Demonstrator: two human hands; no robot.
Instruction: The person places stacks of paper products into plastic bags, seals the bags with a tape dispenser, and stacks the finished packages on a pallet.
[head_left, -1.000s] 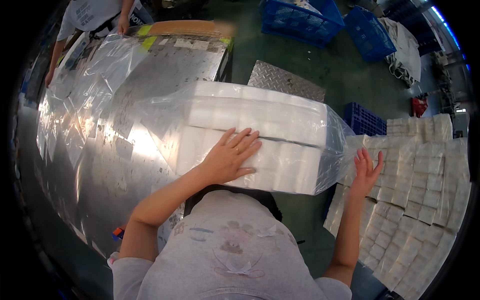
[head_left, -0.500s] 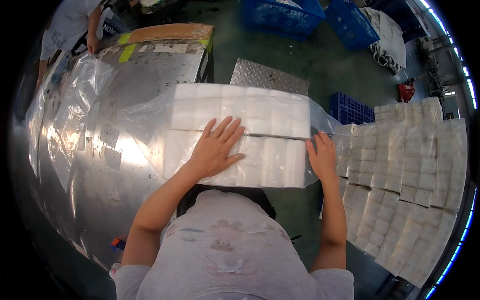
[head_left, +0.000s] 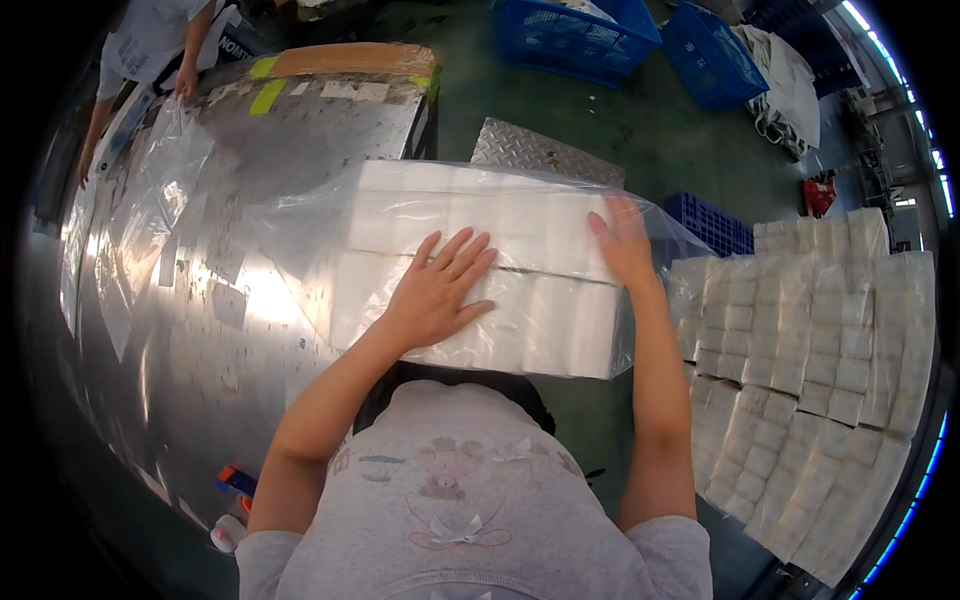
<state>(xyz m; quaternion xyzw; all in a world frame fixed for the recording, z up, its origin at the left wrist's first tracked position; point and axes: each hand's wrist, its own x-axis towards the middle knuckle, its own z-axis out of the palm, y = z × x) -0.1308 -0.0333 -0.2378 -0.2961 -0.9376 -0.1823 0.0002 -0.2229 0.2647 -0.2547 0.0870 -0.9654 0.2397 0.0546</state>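
Hands (head_left: 435, 303) (head_left: 626, 248) spread over a bagged white bundle (head_left: 560, 318).

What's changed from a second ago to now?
The right hand moved left and farther from the body, from beside the gathered right end of the clear bag to over the far right corner of the white packs. That bag end now spreads looser. The co-worker's plastic sheet hangs narrower. The left hand stayed flat on the bagged packs.

Left hand (head_left: 437, 300) rests on bagged white packs (head_left: 545, 315), right hand (head_left: 626, 245) (blurred) apparently touching them.
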